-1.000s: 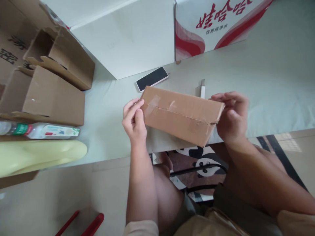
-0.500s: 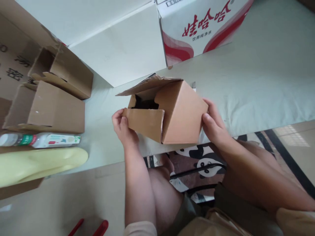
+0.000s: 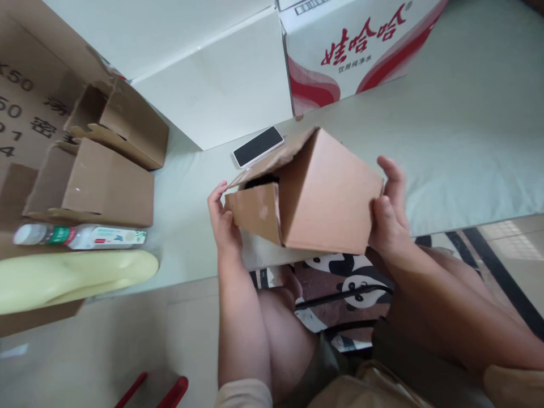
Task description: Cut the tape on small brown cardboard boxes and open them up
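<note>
A brown cardboard box is held tilted over the near edge of a pale table. Its open end faces left, with loose flaps and a dark inside. My left hand grips the lower flap at the open end. My right hand presses against the box's closed right end, thumb up. A black phone lies flat on the table just behind the box.
Two open brown cartons lie at the left. A plastic bottle lies beside a pale yellow object. A white box and a red-and-white printed carton stand at the back. Red handles show below.
The box has been turned from taped side up to open end facing left, and its flaps have come open. The phone, hidden half a second ago, shows again.
</note>
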The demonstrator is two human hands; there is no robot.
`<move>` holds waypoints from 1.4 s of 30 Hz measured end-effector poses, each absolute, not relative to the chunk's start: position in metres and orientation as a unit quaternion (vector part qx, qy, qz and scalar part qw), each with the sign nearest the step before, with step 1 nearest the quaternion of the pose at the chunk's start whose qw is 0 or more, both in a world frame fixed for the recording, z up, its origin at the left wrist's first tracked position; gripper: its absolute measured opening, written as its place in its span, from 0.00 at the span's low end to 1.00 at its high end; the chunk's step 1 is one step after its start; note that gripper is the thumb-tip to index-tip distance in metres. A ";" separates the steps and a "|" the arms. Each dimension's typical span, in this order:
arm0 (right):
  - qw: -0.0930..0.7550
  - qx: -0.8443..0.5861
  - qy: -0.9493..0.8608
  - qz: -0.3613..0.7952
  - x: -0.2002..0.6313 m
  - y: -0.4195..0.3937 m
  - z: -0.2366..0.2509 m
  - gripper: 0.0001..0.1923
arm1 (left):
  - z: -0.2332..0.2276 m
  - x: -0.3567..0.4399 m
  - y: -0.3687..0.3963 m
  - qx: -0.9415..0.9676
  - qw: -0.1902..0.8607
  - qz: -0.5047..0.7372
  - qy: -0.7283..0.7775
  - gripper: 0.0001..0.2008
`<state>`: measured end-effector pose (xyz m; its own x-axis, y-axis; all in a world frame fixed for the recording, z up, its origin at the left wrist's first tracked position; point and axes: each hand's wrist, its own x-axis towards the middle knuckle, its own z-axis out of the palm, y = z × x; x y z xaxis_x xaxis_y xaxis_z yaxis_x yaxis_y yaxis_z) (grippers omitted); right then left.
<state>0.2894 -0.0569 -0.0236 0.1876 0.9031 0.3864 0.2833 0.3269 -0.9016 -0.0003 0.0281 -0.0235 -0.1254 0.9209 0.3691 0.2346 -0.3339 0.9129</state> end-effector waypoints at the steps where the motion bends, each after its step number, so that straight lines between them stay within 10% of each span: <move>1: 0.604 -0.514 -0.545 0.272 0.287 -0.056 -0.023 0.30 | -0.024 0.003 0.028 0.570 0.322 0.561 0.506 0.32; 6: 0.705 -0.462 -0.455 0.288 0.284 -0.050 -0.015 0.22 | -0.024 0.018 0.022 0.501 0.464 0.514 0.518 0.23; 14: 0.569 -0.476 -0.607 0.286 0.292 -0.062 -0.007 0.27 | -0.038 0.022 0.015 0.506 0.581 0.394 0.501 0.33; 24: 0.539 -0.457 -0.634 0.316 0.298 -0.067 0.005 0.22 | -0.021 0.037 0.005 0.554 0.596 0.231 0.533 0.21; 33: 0.443 -0.408 -0.720 0.344 0.293 -0.055 -0.005 0.25 | -0.007 0.040 0.006 0.593 0.343 0.542 0.487 0.24; 42: 0.479 -0.483 -0.677 0.281 0.291 -0.049 -0.010 0.24 | -0.001 0.059 -0.003 0.756 0.210 0.535 0.314 0.19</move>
